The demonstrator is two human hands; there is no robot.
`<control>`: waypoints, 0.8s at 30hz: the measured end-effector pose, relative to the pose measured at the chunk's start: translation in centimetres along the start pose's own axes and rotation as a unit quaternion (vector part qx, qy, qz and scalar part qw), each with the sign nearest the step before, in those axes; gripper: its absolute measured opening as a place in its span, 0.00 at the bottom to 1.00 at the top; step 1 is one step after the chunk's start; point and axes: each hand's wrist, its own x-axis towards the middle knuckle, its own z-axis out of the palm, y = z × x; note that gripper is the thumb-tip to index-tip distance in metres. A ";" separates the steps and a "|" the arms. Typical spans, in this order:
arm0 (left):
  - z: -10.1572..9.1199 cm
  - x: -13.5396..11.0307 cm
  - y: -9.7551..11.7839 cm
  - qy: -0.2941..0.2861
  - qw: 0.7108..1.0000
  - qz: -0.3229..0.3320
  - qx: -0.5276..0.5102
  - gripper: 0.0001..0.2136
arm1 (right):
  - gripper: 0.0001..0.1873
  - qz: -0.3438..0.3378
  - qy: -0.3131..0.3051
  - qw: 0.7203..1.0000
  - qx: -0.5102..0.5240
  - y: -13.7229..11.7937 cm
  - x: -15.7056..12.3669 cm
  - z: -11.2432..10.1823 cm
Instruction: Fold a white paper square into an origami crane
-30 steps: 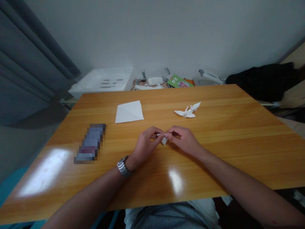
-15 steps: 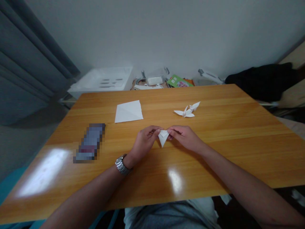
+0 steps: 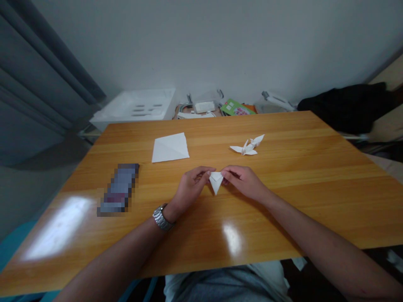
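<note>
Between my two hands is a small piece of folded white paper, shaped like a triangle with its point toward me. My left hand, with a metal watch on the wrist, pinches its upper left corner. The upper right corner is pinched by the thumb and fingers of my right hand. Some fingertips are hidden behind the paper. Beyond my right hand lie white origami cranes, close together. A flat white sheet of paper with a diagonal crease rests beyond my left hand.
A blurred-out phone lies on the left of the wooden table. Past the far edge are a white foam tray, a green booklet and clutter. Black cloth is heaped at the right.
Almost nothing differs. Both hands keep their pinch on the folded paper, whose lower tip has shifted very slightly.
</note>
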 end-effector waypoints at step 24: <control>-0.6 0.2 -0.5 -0.024 0.974 0.059 0.217 0.11 | 0.11 -0.076 -0.019 0.992 -0.095 1.8 0.4 -0.3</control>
